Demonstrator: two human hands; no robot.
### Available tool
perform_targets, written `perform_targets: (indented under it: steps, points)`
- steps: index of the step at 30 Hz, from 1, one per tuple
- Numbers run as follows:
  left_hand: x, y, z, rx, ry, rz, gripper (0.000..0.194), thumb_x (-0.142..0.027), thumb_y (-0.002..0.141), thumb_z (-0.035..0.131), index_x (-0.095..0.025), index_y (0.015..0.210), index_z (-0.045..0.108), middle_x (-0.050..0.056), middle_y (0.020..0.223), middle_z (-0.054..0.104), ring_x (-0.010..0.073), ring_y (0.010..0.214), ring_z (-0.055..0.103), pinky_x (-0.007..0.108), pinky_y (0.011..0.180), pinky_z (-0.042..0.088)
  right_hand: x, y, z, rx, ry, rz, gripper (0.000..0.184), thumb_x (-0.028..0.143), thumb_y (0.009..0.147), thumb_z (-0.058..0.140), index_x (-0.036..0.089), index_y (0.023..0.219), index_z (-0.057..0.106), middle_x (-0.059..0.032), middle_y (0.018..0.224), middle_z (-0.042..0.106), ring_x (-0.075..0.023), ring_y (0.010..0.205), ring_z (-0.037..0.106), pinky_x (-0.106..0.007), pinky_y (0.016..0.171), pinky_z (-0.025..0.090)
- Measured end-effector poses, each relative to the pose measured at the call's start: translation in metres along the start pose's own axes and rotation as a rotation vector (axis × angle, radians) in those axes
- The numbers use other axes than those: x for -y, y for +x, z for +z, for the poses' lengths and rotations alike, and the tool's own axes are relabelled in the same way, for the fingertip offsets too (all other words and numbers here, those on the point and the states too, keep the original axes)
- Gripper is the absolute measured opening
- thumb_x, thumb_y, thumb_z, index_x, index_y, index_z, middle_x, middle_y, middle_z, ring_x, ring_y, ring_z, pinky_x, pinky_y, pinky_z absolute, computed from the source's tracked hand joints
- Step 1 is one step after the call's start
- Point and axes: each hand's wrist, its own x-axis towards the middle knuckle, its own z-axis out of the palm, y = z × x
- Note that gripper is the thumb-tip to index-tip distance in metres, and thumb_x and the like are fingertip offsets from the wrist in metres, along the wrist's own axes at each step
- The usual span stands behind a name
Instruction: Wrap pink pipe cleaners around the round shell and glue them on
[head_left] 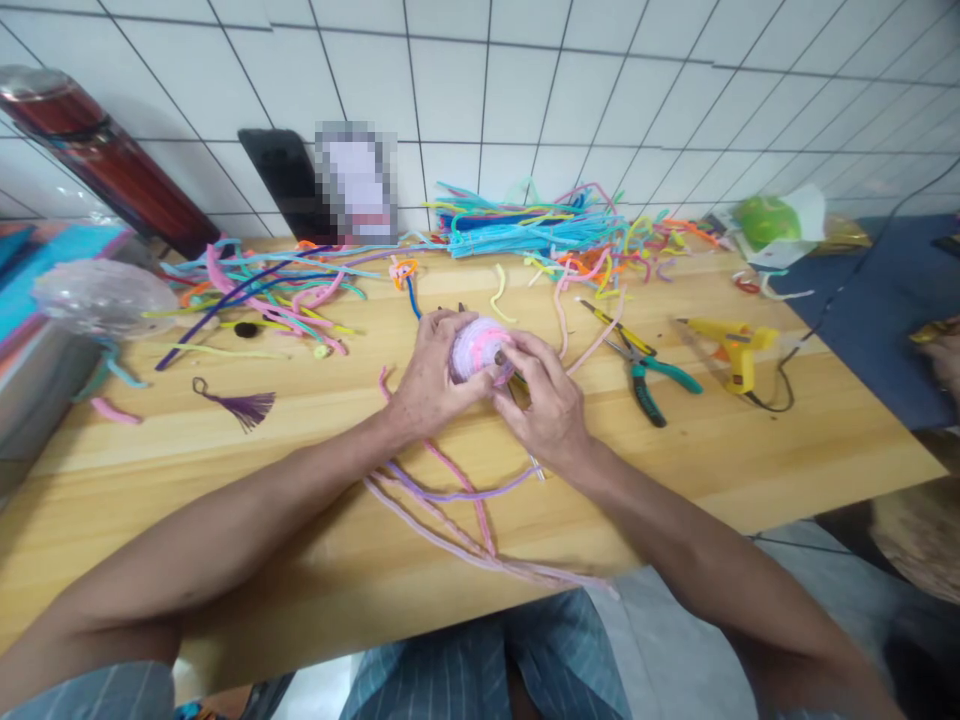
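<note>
Above the middle of the table, a round coil of pink and lilac pipe cleaner (472,350) is between my hands. My left hand (431,375) wraps around its left side, with the thumb along the lower edge. Curled against the right end is my right hand (544,395), its fingertips closed on the coil. A small dark brown round piece (500,357) shows at the index fingertip; its kind is unclear. Loose pink pipe cleaners (476,500) and a purple pipe cleaner (450,495) lie below my hands. The coil's underside is hidden.
Pliers (649,370) and a yellow glue gun (731,345) lie to the right. A bundle of blue pipe cleaners (517,235) runs along the tiled wall. On the left are a purple tassel (240,405), a red flask (112,160) and a black phone (289,185).
</note>
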Motion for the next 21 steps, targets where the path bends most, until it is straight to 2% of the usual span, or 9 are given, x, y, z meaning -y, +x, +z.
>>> perform_targets:
  steps: [5,12,17,21]
  points:
    - [0.0015,0.0003,0.0012,0.002,0.032,0.006,0.06,-0.035,0.09,0.071,-0.02,0.144,0.048,0.015,0.138,0.055,0.0314,0.136,0.052,0.056,0.12,0.046,0.0008,-0.0003,0.0002,0.006,0.01,0.021,0.046,0.024,0.098,0.067,0.021,0.143,0.058,-0.017,0.142,0.068,-0.028,0.135,0.067,-0.045,0.112,0.06]
    - [0.0024,0.0014,-0.0001,-0.008,0.012,0.034,0.056,-0.04,0.094,0.068,-0.02,0.143,0.05,0.015,0.136,0.056,0.032,0.134,0.054,0.056,0.118,0.047,0.0018,0.0007,-0.0009,0.012,0.004,0.017,0.043,0.026,0.099,0.067,0.019,0.14,0.058,-0.0186,0.14,0.069,-0.0278,0.134,0.067,-0.045,0.111,0.061]
    - [0.0052,0.0005,-0.0008,0.024,0.01,0.062,0.066,-0.043,0.09,0.072,-0.021,0.147,0.046,0.016,0.143,0.055,0.0336,0.138,0.051,0.058,0.12,0.045,0.0021,-0.0003,-0.0004,0.024,0.011,0.051,0.043,0.023,0.098,0.064,0.021,0.141,0.057,-0.0168,0.142,0.068,-0.0274,0.136,0.066,-0.046,0.113,0.059]
    - [0.0056,-0.002,0.0016,-0.016,0.022,0.093,0.069,-0.039,0.089,0.073,-0.021,0.149,0.043,0.016,0.143,0.055,0.0332,0.137,0.054,0.055,0.119,0.047,0.0022,-0.0004,-0.0006,0.034,0.008,0.068,0.043,0.023,0.098,0.064,0.021,0.141,0.057,-0.0167,0.144,0.067,-0.0278,0.137,0.066,-0.046,0.115,0.058]
